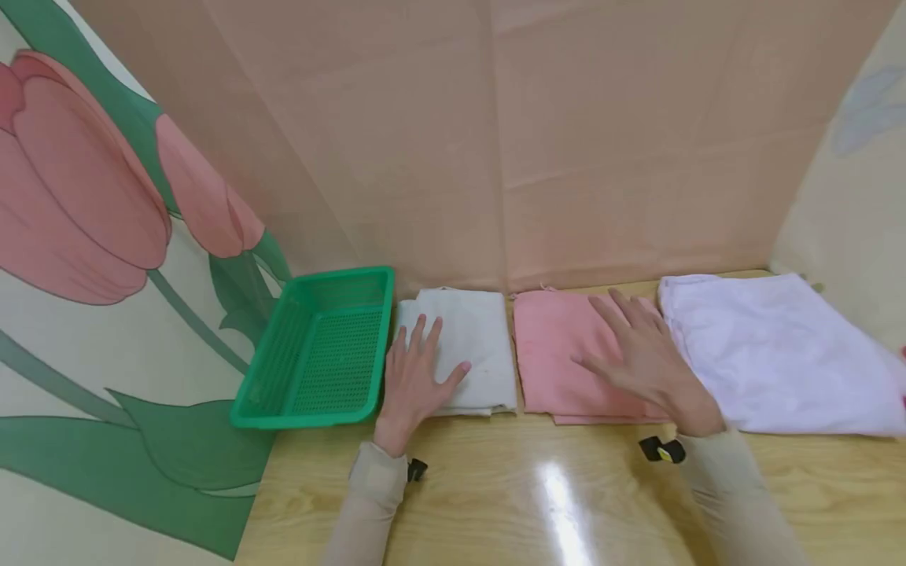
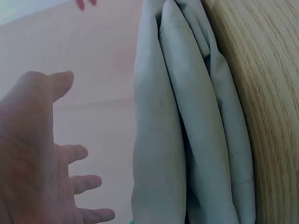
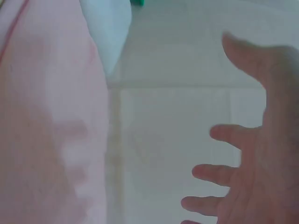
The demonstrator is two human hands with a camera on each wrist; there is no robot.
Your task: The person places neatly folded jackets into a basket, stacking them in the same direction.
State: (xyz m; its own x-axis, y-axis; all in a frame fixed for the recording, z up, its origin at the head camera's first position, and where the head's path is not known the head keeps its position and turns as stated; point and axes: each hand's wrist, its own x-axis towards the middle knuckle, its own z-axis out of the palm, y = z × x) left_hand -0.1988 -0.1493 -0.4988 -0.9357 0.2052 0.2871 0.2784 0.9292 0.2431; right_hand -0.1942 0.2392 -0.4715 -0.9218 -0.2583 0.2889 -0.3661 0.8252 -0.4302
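Three folded cloths lie in a row on the table: a pale grey one [image 1: 488, 346], a pink one [image 1: 548, 350] and a white one with a lavender tint [image 1: 778, 362]. My left hand [image 1: 414, 381], fingers spread, hovers over the left part of the grey cloth. In the left wrist view that hand [image 2: 35, 149] is apart from the grey cloth's stacked folds [image 2: 159, 121]. Over the right part of the pink cloth is my right hand [image 1: 647, 358], its fingers extended and holding nothing. The right wrist view shows this hand [image 3: 261, 154] above the pink cloth [image 3: 51, 93], casting a shadow on it.
A green plastic basket [image 1: 311, 421] with a perforated bottom stands left of the grey cloth. Behind the row hangs a creased pinkish-brown sheet [image 1: 396, 141]. A wall painted with tulips [image 1: 92, 165] borders the left side. The wooden table [image 1: 481, 495] extends in front of the cloths.
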